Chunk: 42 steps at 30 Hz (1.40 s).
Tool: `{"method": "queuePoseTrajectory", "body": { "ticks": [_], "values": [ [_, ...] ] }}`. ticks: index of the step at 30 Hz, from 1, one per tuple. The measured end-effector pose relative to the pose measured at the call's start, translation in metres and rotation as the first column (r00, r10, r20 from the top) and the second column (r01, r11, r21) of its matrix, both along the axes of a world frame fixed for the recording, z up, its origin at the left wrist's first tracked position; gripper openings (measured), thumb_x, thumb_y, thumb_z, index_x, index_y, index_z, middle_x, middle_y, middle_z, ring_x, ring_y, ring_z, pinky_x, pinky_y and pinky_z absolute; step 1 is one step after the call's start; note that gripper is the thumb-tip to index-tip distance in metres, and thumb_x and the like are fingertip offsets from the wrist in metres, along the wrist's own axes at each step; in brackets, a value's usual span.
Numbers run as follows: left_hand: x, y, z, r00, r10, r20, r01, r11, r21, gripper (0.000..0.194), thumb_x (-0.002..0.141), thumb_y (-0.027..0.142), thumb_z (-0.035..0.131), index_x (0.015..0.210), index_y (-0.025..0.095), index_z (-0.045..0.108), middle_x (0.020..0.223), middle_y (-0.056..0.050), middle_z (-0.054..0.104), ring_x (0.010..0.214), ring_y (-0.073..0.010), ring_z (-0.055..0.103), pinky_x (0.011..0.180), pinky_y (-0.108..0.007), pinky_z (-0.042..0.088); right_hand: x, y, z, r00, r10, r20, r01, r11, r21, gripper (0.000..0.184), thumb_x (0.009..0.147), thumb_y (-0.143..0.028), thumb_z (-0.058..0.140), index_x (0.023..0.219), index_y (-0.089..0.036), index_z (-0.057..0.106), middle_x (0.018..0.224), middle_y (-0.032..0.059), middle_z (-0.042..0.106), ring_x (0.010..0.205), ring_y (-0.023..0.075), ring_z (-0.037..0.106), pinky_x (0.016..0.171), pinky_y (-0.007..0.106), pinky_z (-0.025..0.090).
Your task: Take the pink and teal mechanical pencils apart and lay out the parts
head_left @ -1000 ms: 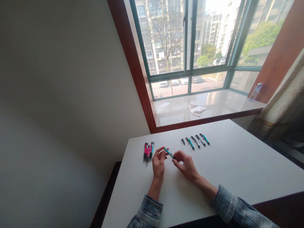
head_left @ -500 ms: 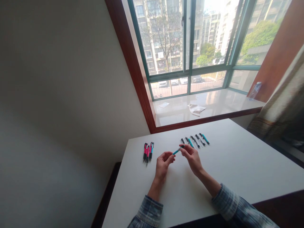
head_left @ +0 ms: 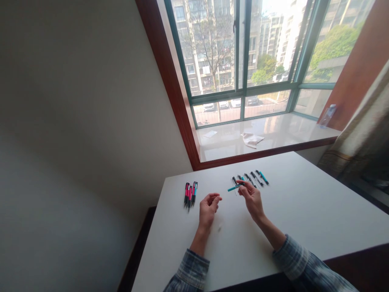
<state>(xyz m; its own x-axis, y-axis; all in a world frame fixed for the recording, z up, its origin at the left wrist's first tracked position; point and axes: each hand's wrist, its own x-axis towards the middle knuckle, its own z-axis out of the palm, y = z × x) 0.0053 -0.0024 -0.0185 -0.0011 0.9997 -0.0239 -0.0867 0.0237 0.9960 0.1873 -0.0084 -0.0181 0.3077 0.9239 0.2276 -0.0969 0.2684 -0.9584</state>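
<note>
My right hand (head_left: 253, 199) pinches a teal pen part (head_left: 233, 188), a barrel with a dark end between the fingertips, above the table. Its free end points left toward my left hand (head_left: 208, 211), whose thumb and fingers are pressed together in a pinch, apart from the pen. Whether anything small is between those fingers I cannot make out. Below them a small blurred speck (head_left: 220, 227) shows against the white table. Just behind my right hand lies a row of dark and teal pen parts (head_left: 257, 179), some of them covered by the hand.
To the left on the white table (head_left: 304, 211) lie several pink-and-black pens (head_left: 187, 195) and a teal one (head_left: 194, 192). A cloth (head_left: 252, 140) and a clear bottle (head_left: 327, 117) rest on the window sill. The wall stands at the left.
The teal pen part has left my left hand and moved right and up in my right hand. The blurred speck has appeared below my left hand.
</note>
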Motion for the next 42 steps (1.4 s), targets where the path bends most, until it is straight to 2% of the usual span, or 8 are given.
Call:
{"method": "queuePoseTrajectory", "body": {
  "ticks": [5, 7, 11, 16, 24, 29, 34, 42],
  "values": [
    [-0.003, -0.018, 0.020, 0.928, 0.150, -0.342, -0.063, 0.965, 0.254, 0.030, 0.090, 0.045, 0.065, 0.094, 0.016, 0.073, 0.076, -0.003, 0.068, 0.061, -0.0122, 0.052, 0.056, -0.023, 0.041, 0.011, -0.031, 0.006, 0.906, -0.049, 0.420, -0.043, 0.977, 0.207, 0.020, 0.094, -0.031, 0.058, 0.104, -0.021, 0.073, 0.102, 0.0082, 0.069, 0.085, 0.0205, 0.064, 0.081, 0.035, 0.053],
    [-0.007, -0.042, 0.030, 0.880, 0.146, -0.451, 0.037, 0.927, 0.373, 0.024, 0.094, 0.041, 0.063, 0.098, 0.019, 0.074, 0.090, -0.005, 0.070, 0.073, -0.0149, 0.057, 0.070, -0.026, 0.047, 0.017, -0.043, 0.003, 0.870, -0.042, 0.491, -0.073, 0.974, 0.213, 0.018, 0.095, -0.027, 0.058, 0.103, -0.022, 0.072, 0.099, 0.0069, 0.069, 0.083, 0.0197, 0.064, 0.081, 0.034, 0.053],
    [-0.018, -0.096, 0.033, 0.741, -0.142, -0.656, 0.392, 0.886, 0.250, 0.022, 0.088, 0.038, 0.074, 0.106, 0.026, 0.075, 0.090, -0.004, 0.067, 0.077, -0.0166, 0.060, 0.071, -0.026, 0.050, 0.030, -0.052, -0.004, 0.854, -0.054, 0.518, -0.044, 0.984, 0.175, 0.018, 0.096, -0.025, 0.056, 0.106, -0.022, 0.072, 0.100, 0.0064, 0.069, 0.083, 0.0196, 0.065, 0.080, 0.034, 0.054],
    [-0.026, -0.127, 0.017, 0.630, -0.203, -0.750, 0.447, 0.884, 0.135, 0.032, 0.083, 0.032, 0.080, 0.115, 0.030, 0.074, 0.102, -0.004, 0.068, 0.092, -0.0199, 0.067, 0.085, -0.029, 0.053, 0.035, -0.048, -0.005, 0.814, -0.096, 0.572, -0.048, 0.972, 0.231, 0.023, 0.096, -0.021, 0.054, 0.109, -0.023, 0.072, 0.105, 0.0067, 0.067, 0.080, 0.0173, 0.065, 0.078, 0.033, 0.056],
    [-0.027, -0.125, 0.013, 0.555, -0.209, -0.805, 0.488, 0.865, 0.112, 0.023, 0.090, 0.019, 0.071, 0.110, 0.028, 0.075, 0.096, -0.003, 0.070, 0.089, -0.0185, 0.068, 0.081, -0.026, 0.052, 0.050, -0.062, -0.022, 0.643, -0.091, 0.761, -0.223, 0.928, 0.299, 0.041, 0.096, -0.010, 0.051, 0.130, -0.029, 0.066, 0.114, 0.0093, 0.063, 0.096, 0.0198, 0.067, 0.085, 0.035, 0.059],
    [-0.023, -0.122, 0.018, 0.500, -0.210, -0.841, 0.514, 0.853, 0.093, 0.016, 0.092, 0.016, 0.065, 0.098, 0.025, 0.075, 0.092, -0.003, 0.070, 0.082, -0.0166, 0.068, 0.075, -0.023, 0.050, 0.060, -0.069, -0.030, 0.508, 0.000, 0.862, -0.358, 0.910, 0.211, 0.044, 0.094, -0.007, 0.050, 0.131, -0.028, 0.063, 0.112, 0.0095, 0.064, 0.095, 0.0202, 0.067, 0.083, 0.035, 0.061],
    [-0.021, -0.118, 0.018, 0.472, -0.193, -0.860, 0.521, 0.848, 0.096, 0.015, 0.095, 0.017, 0.061, 0.089, 0.023, 0.073, 0.089, -0.002, 0.070, 0.080, -0.0166, 0.067, 0.073, -0.023, 0.049, 0.061, -0.071, -0.029, 0.462, 0.074, 0.884, -0.397, 0.909, 0.131, 0.039, 0.096, -0.007, 0.048, 0.126, -0.026, 0.064, 0.113, 0.0095, 0.064, 0.098, 0.0210, 0.066, 0.084, 0.035, 0.060],
    [-0.025, -0.081, 0.035, 0.630, -0.131, -0.765, 0.439, 0.873, 0.212, 0.015, 0.097, 0.029, 0.062, 0.092, 0.024, 0.075, 0.087, -0.002, 0.074, 0.075, -0.0166, 0.068, 0.073, -0.026, 0.052, 0.060, -0.072, -0.024, 0.456, 0.142, 0.879, -0.414, 0.908, 0.068, 0.031, 0.097, -0.010, 0.050, 0.118, -0.024, 0.067, 0.112, 0.0096, 0.064, 0.099, 0.0209, 0.065, 0.086, 0.035, 0.059]
  ]
}}
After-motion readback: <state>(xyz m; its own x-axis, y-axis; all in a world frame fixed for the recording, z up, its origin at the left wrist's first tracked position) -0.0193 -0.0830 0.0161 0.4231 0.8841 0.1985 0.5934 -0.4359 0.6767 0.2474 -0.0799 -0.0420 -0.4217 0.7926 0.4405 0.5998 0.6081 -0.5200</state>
